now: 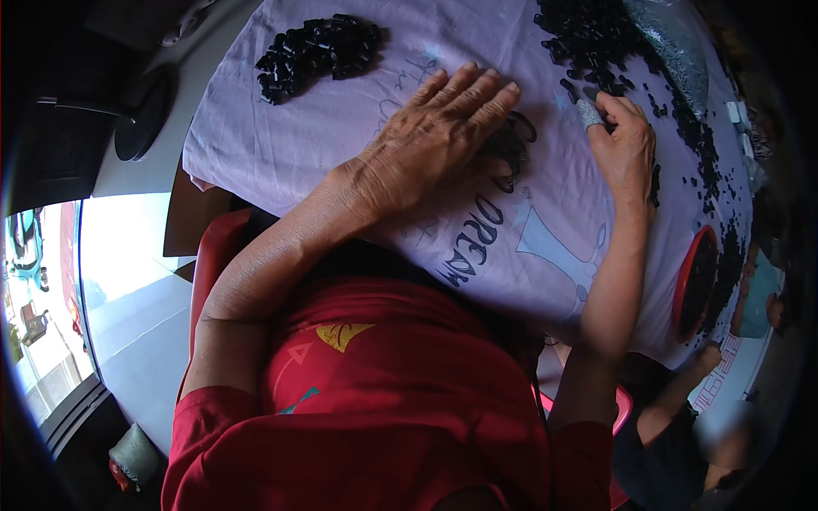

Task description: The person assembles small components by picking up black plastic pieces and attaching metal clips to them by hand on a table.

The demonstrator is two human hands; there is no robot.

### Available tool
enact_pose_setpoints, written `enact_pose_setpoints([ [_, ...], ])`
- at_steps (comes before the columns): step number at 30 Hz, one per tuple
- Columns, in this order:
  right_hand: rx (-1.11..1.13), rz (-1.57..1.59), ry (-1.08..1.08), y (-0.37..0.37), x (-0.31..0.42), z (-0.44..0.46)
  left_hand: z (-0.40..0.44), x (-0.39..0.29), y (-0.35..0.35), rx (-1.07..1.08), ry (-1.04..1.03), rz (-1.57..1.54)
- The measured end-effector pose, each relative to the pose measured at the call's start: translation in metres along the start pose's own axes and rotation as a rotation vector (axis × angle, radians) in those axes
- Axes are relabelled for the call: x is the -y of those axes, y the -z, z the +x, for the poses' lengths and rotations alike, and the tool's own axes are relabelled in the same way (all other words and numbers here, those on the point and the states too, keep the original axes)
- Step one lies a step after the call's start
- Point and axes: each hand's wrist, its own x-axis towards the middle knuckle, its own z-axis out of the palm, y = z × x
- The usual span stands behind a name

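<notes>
My left hand (452, 115) lies palm down on the lilac cloth (366, 119), its fingers stretched out. Dark pieces (511, 153) show in shadow beside its lower edge; what is under the palm is hidden. Further right, my right hand (626, 140) has its fingers bent in towards the thumb, which wears a silvery wrap (589, 112). At those fingertips a small black piece is pinched, partly hidden, at the near edge of a large pile of small black tube-like pieces (588, 38). A smaller black pile (315, 53) sits beyond my left hand.
A clear plastic bag (677, 60) of greyish contents lies at the far right. Loose black pieces trail along the right side down to a red-rimmed round container (696, 285). Another person (673, 434) sits at lower right. A red chair (209, 264) is around me.
</notes>
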Motion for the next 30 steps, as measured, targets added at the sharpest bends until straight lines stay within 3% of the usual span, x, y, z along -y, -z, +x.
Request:
enact_pose_setpoints([
  [8,0.04,0.014,0.131,0.003,-0.001,0.003,0.002,-0.011,0.003,0.022,-0.093,-0.111],
  [11,0.099,0.145,0.007,0.007,-0.005,0.003,0.003,-0.013,-0.002,-0.021,-0.092,-0.093],
  [16,-0.108,-0.189,0.135,0.002,-0.025,0.002,0.006,-0.007,-0.001,-0.08,-0.139,-0.122],
  [19,0.045,-0.015,0.013,0.014,-0.025,0.003,0.005,-0.006,0.001,-0.102,-0.121,-0.139],
  [24,-0.034,-0.026,-0.181,0.022,-0.034,0.001,0.008,-0.008,0.008,-0.129,-0.082,-0.221],
  [30,0.107,0.009,-0.286,0.029,-0.028,0.001,0.012,-0.008,0.015,-0.138,-0.091,-0.359],
])
